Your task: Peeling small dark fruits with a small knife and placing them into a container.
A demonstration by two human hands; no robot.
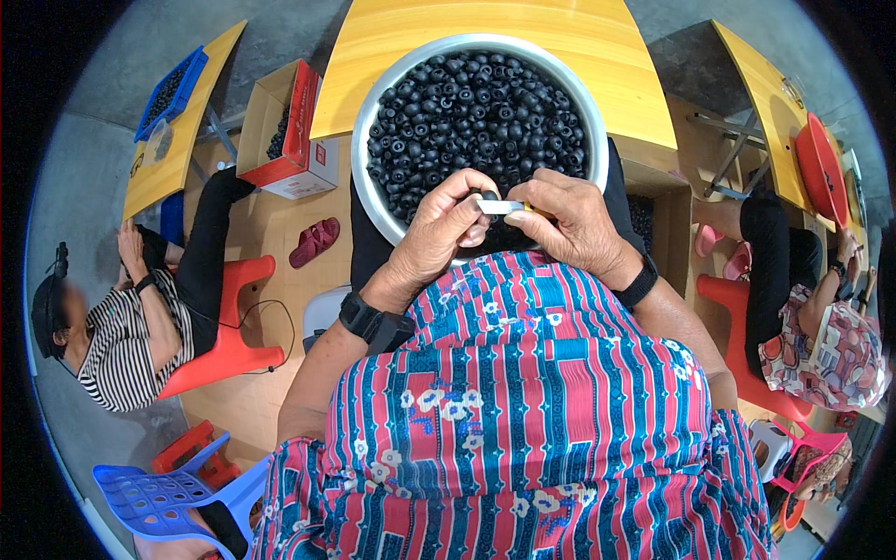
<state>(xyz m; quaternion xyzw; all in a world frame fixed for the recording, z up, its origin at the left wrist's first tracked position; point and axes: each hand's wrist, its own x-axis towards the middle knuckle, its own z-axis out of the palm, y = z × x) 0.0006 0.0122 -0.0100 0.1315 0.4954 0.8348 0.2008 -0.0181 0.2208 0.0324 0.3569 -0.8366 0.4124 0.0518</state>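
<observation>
My left hand (pixel 434 227) pinches a small black round part (pixel 487 195) between thumb and fingers. In my right hand (pixel 577 222) is a small knife (pixel 502 207) with a short pale blade and a yellow handle, mostly covered by my fingers. The blade points left and lies against or just in front of the black part; I cannot tell whether it cuts into it. Both hands are over the near edge of a large metal basin (pixel 598 121). Many loose black ring-like parts (pixel 476 121) fill the basin.
The basin overlaps a yellow table (pixel 597 37). An open red-and-white carton (pixel 303 149) stands left, a brown carton (pixel 674 224) right. Co-workers sit on both sides, on red stools (pixel 238 308). A blue chair (pixel 154 499) is behind left; a dark red slipper (pixel 315 243) lies on the floor.
</observation>
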